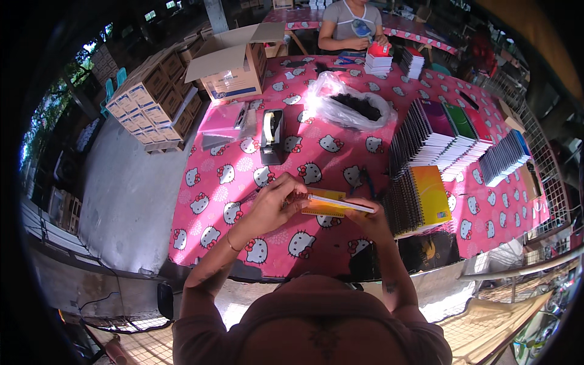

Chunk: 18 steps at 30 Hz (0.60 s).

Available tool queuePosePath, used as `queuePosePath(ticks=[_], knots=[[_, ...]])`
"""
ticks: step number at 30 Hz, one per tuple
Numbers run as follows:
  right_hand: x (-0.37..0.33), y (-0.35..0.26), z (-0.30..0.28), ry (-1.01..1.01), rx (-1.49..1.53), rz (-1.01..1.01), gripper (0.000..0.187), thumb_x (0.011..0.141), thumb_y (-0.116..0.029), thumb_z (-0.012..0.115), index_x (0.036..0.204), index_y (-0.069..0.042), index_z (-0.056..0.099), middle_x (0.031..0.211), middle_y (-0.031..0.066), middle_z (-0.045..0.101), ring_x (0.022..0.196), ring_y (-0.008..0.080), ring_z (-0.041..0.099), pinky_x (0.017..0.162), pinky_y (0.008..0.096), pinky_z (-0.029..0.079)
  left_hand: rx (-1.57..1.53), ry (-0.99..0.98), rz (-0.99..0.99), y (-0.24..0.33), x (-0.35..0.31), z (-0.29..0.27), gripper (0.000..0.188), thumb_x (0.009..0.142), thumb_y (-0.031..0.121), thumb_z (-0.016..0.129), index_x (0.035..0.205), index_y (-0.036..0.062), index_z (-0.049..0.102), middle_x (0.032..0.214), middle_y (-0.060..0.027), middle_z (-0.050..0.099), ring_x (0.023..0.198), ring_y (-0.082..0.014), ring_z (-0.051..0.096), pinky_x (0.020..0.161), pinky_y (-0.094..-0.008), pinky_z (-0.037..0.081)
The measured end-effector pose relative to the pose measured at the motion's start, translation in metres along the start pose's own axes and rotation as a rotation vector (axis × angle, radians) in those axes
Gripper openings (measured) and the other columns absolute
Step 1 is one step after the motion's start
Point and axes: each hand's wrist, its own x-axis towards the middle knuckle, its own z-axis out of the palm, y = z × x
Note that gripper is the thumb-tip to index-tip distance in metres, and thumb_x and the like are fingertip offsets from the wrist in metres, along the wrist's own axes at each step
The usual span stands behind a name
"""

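Over the near side of the table I hold a thin notebook (340,202) on its edge, its white page block showing. My left hand (277,201) pinches the end at its left, where a dark reddish coil partly shows. My right hand (369,217) grips the other end, thumb and fingers closed on it. Just behind and below it shows a yellow-orange cover (322,209) with a row of holes or coil along its near edge; I cannot tell whether it belongs to the same notebook. Right of my hands stands a stack of yellow spiral notebooks (431,193).
Purple notebooks (433,118), green ones (460,121) and blue ones (517,146) stand at the right. Ahead lie a tape dispenser (272,137), pink sheets (222,118), pliers (368,181) and a plastic bag of black coils (328,100). An open carton (234,76) stands far left; a co-worker (351,27) handles red notebooks.
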Motion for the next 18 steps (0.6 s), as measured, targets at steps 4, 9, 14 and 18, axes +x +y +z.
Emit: queuePosePath(ticks=[4,9,14,18], knots=[[-0.003,-0.011,-0.001,-0.04,-0.035,0.02,0.034,0.094,-0.017,0.068,0.122,0.003,0.065,0.112,0.0099,0.071,0.097,0.0111,0.065,0.087,0.0265,0.052,0.177,-0.205,0.028,-0.004,0.004,-0.012,0.024,0.088,0.011,0.073,0.106,0.0006,0.064,0.09,-0.0122,0.061,0.075,-0.0281,0.065,0.067,-0.036,0.052],[-0.004,-0.033,0.005,-0.022,-0.06,0.09,0.035,0.094,-0.017,0.066,0.123,0.003,0.065,0.11,0.0088,0.072,0.098,0.0111,0.065,0.089,0.0264,0.051,0.203,-0.066,0.139,0.005,0.006,-0.008,0.026,0.091,0.024,0.069,0.105,0.0025,0.063,0.09,-0.0151,0.062,0.074,-0.0339,0.064,0.067,-0.0426,0.052],[-0.006,-0.049,0.009,0.002,-0.025,0.128,0.034,0.093,-0.015,0.067,0.12,0.005,0.065,0.11,0.0092,0.071,0.098,0.011,0.065,0.088,0.026,0.051,0.254,-0.173,0.07,0.003,0.008,-0.012,0.038,0.094,0.035,0.063,0.114,0.0029,0.062,0.114,-0.0169,0.058,0.088,-0.0324,0.06,0.074,-0.0435,0.049],[-0.009,-0.051,0.023,0.188,0.117,0.115,0.035,0.09,-0.013,0.07,0.118,0.006,0.065,0.109,0.0104,0.07,0.098,0.0124,0.065,0.088,0.0261,0.051,0.78,-0.04,0.094,0.036,0.006,0.019,0.07,0.096,0.054,0.049,0.137,-0.0025,0.047,0.141,-0.0253,0.044,0.132,-0.0407,0.042,0.103,-0.0591,0.032]])
